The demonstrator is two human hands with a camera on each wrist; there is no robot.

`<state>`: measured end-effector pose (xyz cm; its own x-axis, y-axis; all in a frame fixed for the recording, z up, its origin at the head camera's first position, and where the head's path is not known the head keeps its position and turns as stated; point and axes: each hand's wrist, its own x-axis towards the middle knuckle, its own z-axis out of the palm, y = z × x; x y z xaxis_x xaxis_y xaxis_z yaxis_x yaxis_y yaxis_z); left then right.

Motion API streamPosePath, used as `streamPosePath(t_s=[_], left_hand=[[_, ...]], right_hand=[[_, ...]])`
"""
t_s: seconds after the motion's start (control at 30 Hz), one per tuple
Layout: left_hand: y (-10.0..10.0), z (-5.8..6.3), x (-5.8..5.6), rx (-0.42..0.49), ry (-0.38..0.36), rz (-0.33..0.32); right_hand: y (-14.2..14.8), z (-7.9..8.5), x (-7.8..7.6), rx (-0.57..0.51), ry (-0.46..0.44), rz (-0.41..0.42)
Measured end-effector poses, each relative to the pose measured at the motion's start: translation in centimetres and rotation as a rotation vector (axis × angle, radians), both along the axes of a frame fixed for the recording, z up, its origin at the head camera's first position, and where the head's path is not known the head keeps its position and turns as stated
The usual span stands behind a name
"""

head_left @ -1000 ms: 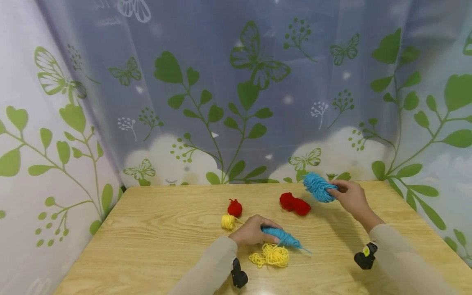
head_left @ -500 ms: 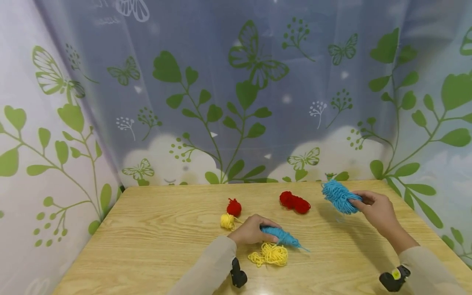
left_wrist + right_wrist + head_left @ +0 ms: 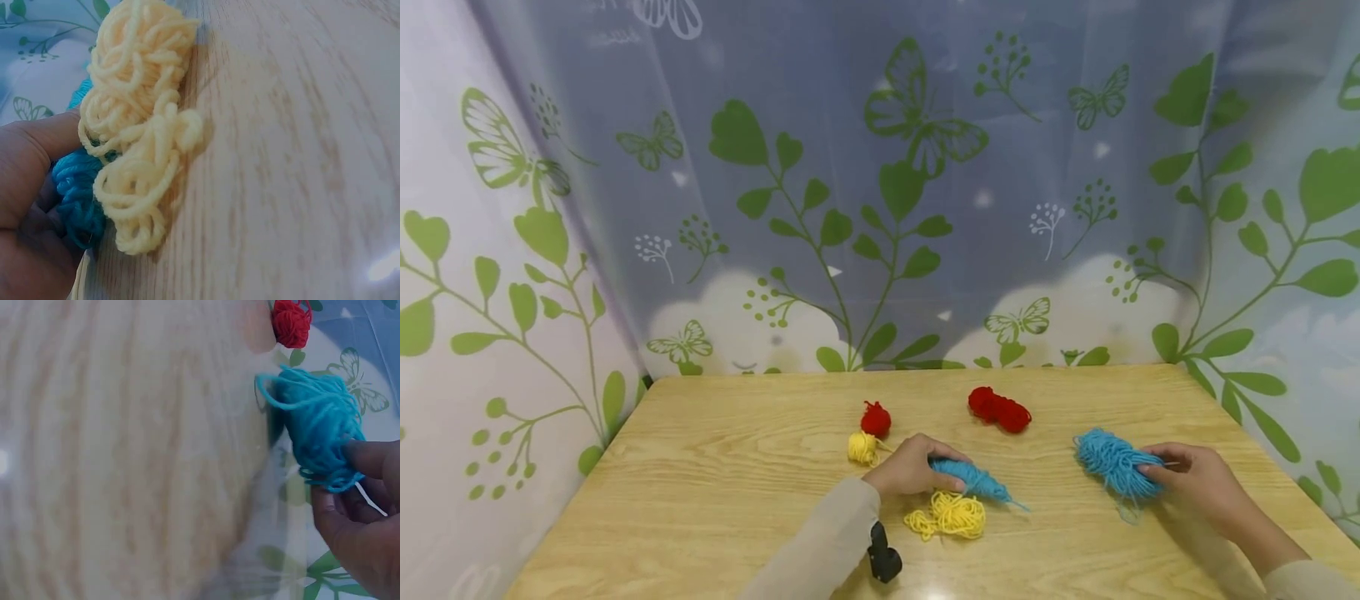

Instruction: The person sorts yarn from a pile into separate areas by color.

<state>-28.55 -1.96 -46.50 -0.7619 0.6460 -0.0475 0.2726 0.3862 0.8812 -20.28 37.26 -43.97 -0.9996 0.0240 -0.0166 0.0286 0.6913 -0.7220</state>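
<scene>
With thumb and fingers my left hand [image 3: 912,468] grips a narrow blue yarn skein [image 3: 973,481] lying on the table. Just in front of that skein sits a loose yellow yarn bundle [image 3: 953,517], which fills much of the left wrist view and hides part of the blue yarn [image 3: 78,194] there. Over on the right, my right hand [image 3: 1206,485] pinches the near end of a thicker, looser blue yarn skein [image 3: 1116,465]. A loose strand dangles from it. Whether this skein touches the tabletop I cannot tell.
A red yarn skein [image 3: 1000,410] lies toward the back, between the hands. Left of it are a small red yarn ball [image 3: 876,420] and a small yellow yarn ball [image 3: 862,448], side by side. Behind the wooden table [image 3: 722,467] hangs a printed curtain [image 3: 820,167].
My right hand has carried the thicker blue skein to the right, then down and nearer, low over the table's right side. My left hand has stayed on the narrow blue skein.
</scene>
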Motion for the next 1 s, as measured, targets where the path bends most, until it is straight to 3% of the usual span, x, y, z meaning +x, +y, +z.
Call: streamPosePath(t_s=[0.17,0.47,0.73,1.0], left_hand=[[0.0,0.2,0.1,-0.014,0.002,0.008],[0.1,0.4,0.3,-0.001,-0.003,0.015],[0.4,0.4,0.1,-0.051,0.052,0.009],[1.4,1.9,0.6,-0.058,0.142,0.044]], right_hand=[[0.5,-1.0,0.2,-0.053,-0.085,0.062],[0.7,-1.3,0.2,-0.066,-0.079,0.081],[0.6,-1.2,0.1,-0.066,-0.084,0.061],[0.7,-1.3,-0.1,-0.123,-0.127,0.071]])
